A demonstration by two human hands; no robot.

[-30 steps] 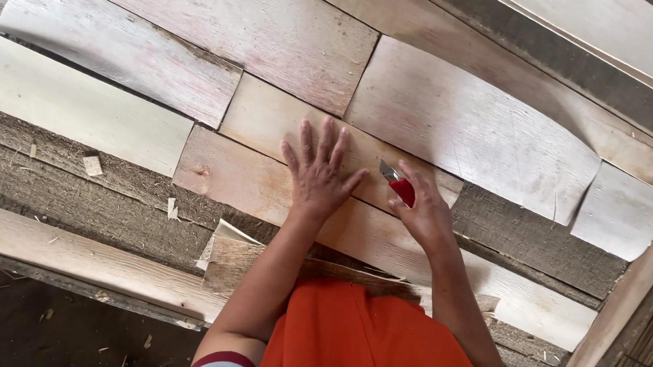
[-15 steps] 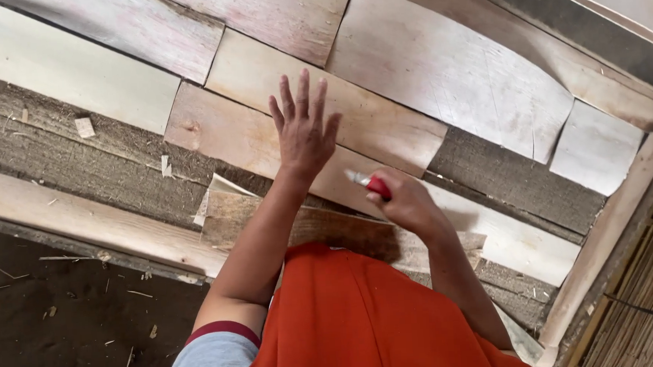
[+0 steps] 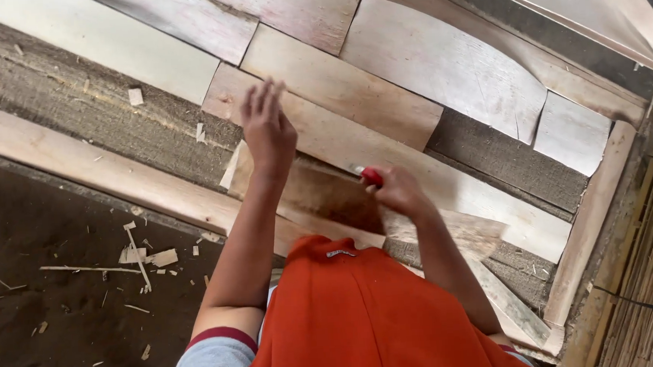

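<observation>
From the head view, your left hand (image 3: 268,127) hangs released, fingers spread and blurred, over a pale wooden plank (image 3: 324,135). Your right hand (image 3: 398,192) is clenched around a red-handled tool (image 3: 371,177), close to your orange apron (image 3: 363,315). A darker board (image 3: 320,195) lies between the hands, just under the left wrist. Wood chips (image 3: 148,256) litter the dirt floor (image 3: 57,309) left of your left arm. Compared with half a second ago, the left hand has lifted off the plank; the right keeps its grip.
</observation>
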